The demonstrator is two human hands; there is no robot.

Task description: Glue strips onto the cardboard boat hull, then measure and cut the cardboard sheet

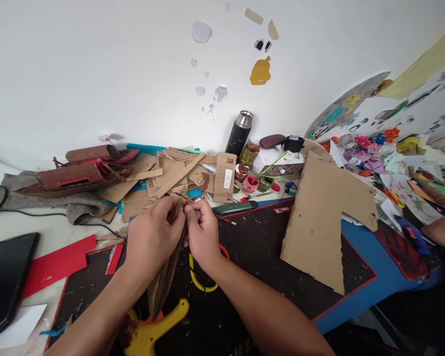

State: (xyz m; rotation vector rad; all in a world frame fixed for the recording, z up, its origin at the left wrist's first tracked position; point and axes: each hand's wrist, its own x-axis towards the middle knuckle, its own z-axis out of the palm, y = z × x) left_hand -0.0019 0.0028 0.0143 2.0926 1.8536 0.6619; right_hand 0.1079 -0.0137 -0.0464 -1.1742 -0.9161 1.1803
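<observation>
Both hands [151, 237] in a closed pinch on a cardboard piece [166, 278]; yellow tool [147, 337] nearby

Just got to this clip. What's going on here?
A person's left hand and right hand pinch the upper end of a narrow cardboard piece over the dark mat. A yellow tool lies near its lower end. Cardboard scraps lie beyond the hands, and a brown model boat sits to the left.

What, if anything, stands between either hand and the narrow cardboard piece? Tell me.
Nothing visible does: the left hand and right hand both hold the narrow cardboard piece near its upper end.
</observation>
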